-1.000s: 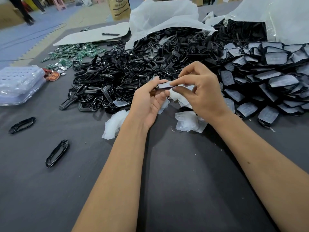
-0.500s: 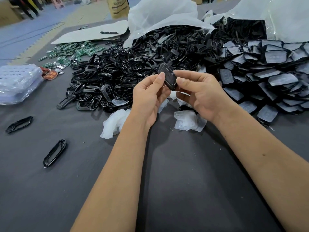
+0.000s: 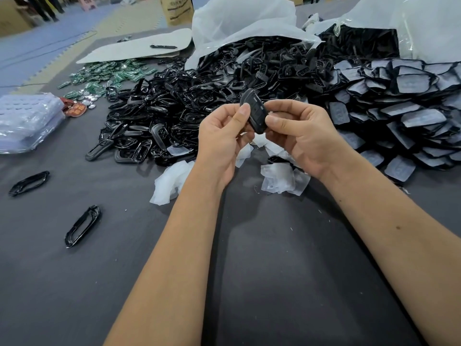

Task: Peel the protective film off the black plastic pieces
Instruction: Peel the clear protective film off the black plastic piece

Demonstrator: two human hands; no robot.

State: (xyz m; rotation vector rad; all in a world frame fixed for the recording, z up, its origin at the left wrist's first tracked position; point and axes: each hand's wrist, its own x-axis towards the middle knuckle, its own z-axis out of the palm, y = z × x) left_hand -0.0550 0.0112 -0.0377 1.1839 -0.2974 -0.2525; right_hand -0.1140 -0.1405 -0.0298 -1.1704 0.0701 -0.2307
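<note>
A black plastic piece (image 3: pixel 255 109) stands upright in the air between both hands, above the grey table. My left hand (image 3: pixel 222 141) pinches its left edge with thumb and fingers. My right hand (image 3: pixel 301 136) grips its right side, thumb on the front. No film shows on the face turned to me. Peeled white film scraps (image 3: pixel 279 179) lie on the table just below the hands, with more film scraps (image 3: pixel 169 183) to the left.
A heap of bare black frames (image 3: pixel 162 116) lies behind the hands. Film-covered pieces (image 3: pixel 399 116) are stacked at the right. Two loose black frames (image 3: pixel 83 226) lie at the left. Green circuit boards (image 3: pixel 109 76), a clear bag (image 3: pixel 25 121) and white bags (image 3: pixel 239 21) sit beyond.
A second ago both hands held the piece flat with white film at the fingers. Now the piece is turned upright and raised slightly, and no film is at the fingers.
</note>
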